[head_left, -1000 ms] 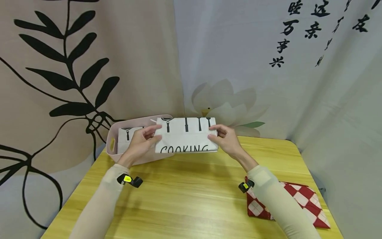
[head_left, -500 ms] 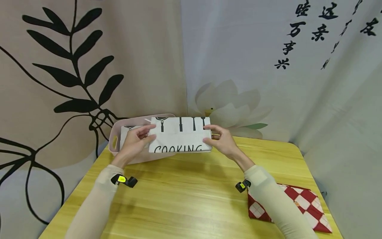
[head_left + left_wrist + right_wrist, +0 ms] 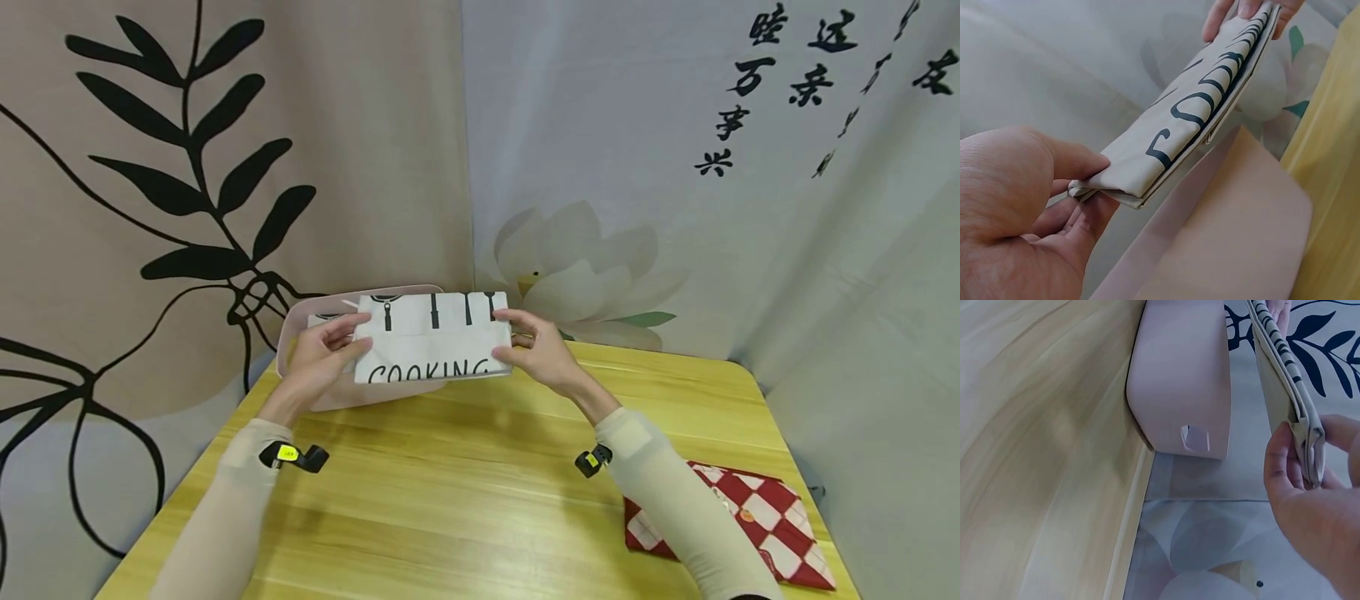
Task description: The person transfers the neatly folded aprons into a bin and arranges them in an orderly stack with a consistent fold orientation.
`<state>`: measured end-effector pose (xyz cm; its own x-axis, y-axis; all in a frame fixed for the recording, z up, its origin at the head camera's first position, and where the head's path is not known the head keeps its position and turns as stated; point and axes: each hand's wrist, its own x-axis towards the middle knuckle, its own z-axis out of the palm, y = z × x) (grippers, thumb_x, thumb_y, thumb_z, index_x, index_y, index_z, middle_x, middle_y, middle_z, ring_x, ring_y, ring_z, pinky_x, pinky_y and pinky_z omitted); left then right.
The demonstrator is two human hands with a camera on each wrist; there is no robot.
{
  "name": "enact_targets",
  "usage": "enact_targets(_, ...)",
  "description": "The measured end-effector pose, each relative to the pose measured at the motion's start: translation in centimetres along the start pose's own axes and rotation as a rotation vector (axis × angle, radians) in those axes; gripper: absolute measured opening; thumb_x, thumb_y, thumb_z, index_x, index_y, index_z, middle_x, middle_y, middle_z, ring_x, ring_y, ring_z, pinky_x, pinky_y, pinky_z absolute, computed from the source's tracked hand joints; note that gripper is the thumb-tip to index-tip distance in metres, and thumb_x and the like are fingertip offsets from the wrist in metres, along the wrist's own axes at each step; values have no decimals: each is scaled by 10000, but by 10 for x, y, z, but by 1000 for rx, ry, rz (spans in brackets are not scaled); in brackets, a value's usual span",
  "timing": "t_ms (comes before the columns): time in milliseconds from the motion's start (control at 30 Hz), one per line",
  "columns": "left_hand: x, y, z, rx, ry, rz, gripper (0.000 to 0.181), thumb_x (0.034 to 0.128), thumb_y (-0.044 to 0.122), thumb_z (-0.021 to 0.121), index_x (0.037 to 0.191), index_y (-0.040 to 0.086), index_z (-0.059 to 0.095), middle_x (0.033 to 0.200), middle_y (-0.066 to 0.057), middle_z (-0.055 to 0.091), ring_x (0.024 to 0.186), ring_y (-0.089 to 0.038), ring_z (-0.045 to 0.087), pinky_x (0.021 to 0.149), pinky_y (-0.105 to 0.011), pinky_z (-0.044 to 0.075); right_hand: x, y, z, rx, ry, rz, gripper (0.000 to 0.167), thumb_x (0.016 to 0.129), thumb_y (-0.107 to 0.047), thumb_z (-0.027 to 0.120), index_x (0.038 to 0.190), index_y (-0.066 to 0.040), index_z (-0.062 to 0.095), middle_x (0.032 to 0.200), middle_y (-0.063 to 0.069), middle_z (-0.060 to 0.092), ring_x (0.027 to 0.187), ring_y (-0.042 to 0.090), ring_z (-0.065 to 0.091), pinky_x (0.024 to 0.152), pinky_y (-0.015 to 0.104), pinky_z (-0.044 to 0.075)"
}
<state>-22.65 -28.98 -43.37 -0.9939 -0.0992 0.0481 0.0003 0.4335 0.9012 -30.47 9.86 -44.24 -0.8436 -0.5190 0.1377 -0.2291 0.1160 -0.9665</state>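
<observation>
A folded white cloth (image 3: pixel 431 342), printed with black utensils and the word COOKING, is held up between both hands. My left hand (image 3: pixel 315 354) pinches its left end, thumb on top and fingers beneath, as the left wrist view makes plain. At the opposite end my right hand (image 3: pixel 543 358) pinches the layered edge (image 3: pixel 1312 447) between thumb and fingers. In the head view the cloth overlaps a pale pink bin (image 3: pixel 375 397); the right wrist view shows the cloth raised above the bin's wall (image 3: pixel 1179 369). Another white cloth inside the bin is mostly hidden.
A red-and-white checked folded cloth (image 3: pixel 783 521) lies at the right front of the yellow wooden table (image 3: pixel 465 492), partly under the right sleeve (image 3: pixel 675 492). Printed curtains (image 3: pixel 375 167) hang behind the table. The bin stands at the back left edge.
Both hands have carried the folded white cloth leftward, further across the bin. The white cloth inside the bin has become more covered. The head view has shifted slightly.
</observation>
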Motion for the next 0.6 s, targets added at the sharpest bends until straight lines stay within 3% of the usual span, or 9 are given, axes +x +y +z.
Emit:
enact_targets(100, -1, -3, -5, 1, 28, 3, 533, 1102, 391, 760, 1605, 254, 650, 1666, -86, 607, 1464, -243, 576, 1138, -136, 491, 6, -2, 6, -1, 15, 5, 644, 1017, -4, 790, 1621, -96, 585, 1595, 209, 629, 1197, 265, 746, 878, 241, 657)
enact_targets(200, -3, -6, -10, -12, 43, 10, 546, 1102, 412, 755, 1608, 238, 646, 1671, -84, 592, 1425, -224, 569, 1027, -38, 476, 12, -5, 13, -3, 32, 17, 632, 1012, 1, 794, 1605, -96, 602, 1582, 222, 635, 1221, 299, 748, 872, 243, 656)
enact_targets(400, -3, -10, -19, -49, 83, 14, 572, 1100, 415, 754, 1618, 206, 635, 1700, -99, 542, 1488, -223, 542, 1014, -6, 483, 23, -8, 23, -27, 53, 15, 614, 1025, -23, 792, 1604, -111, 609, 1567, 210, 648, 1221, 307, 756, 860, 223, 641)
enact_targets(600, -2, -16, -26, -94, 141, -5, 587, 1085, 416, 773, 1612, 193, 638, 1725, -86, 522, 1489, -200, 552, 1034, -21, 505, 35, -10, 35, -23, 67, 4, 612, 1034, -20, 782, 1612, -122, 607, 1678, 161, 585, 1267, 332, 751, 860, 212, 630)
